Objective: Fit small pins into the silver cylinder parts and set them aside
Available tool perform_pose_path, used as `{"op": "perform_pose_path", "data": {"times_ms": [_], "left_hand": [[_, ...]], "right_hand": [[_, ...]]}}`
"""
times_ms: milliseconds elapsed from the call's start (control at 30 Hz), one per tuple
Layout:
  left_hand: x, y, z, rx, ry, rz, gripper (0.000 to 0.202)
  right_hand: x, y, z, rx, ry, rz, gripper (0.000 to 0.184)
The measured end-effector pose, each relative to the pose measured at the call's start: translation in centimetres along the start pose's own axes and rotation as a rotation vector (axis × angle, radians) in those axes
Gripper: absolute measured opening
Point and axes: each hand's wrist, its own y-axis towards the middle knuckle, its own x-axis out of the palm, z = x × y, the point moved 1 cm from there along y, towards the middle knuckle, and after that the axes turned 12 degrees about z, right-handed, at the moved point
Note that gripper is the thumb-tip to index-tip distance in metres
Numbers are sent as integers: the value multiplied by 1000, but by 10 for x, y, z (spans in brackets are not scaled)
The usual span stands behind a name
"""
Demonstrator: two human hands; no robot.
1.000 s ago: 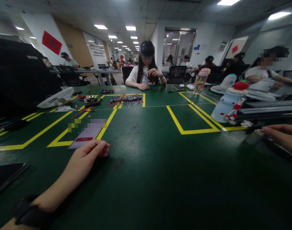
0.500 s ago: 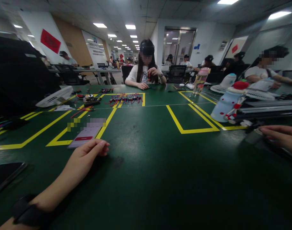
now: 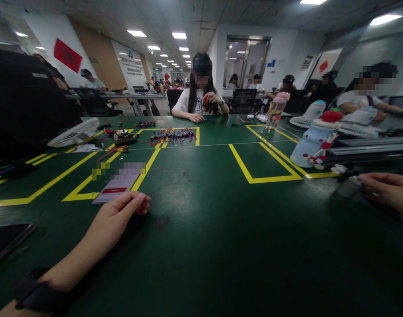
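- There goes the right hand (image 3: 388,191), edging a touch further into view, fingers a little nearer the left hand's side!
- The cylinder (image 3: 349,186) comes slightly left with it.
- And now a person (image 3: 56,74) appears behind the black bulk (image 3: 26,103).
- The whole view drifts, sliding the fan (image 3: 73,133) leftward.

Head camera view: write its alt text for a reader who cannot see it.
A right hand is at what looks like a small jar; the left hand is near a phone on a green table. A co-worker sits opposite.
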Motion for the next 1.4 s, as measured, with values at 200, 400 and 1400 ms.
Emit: {"op": "perform_pose_path", "data": {"times_ms": [200,400,1400], "left_hand": [[1,0,-1,13,4,9,28],[0,1,-3,19,6,13,30],[13,-12,25,146,200,-102,29]], "right_hand": [[7,0,5,105,50,-39,19],[16,16,22,-52,-71,-42,26],[85,-233,-62,-770,382,-1219,71]]}}
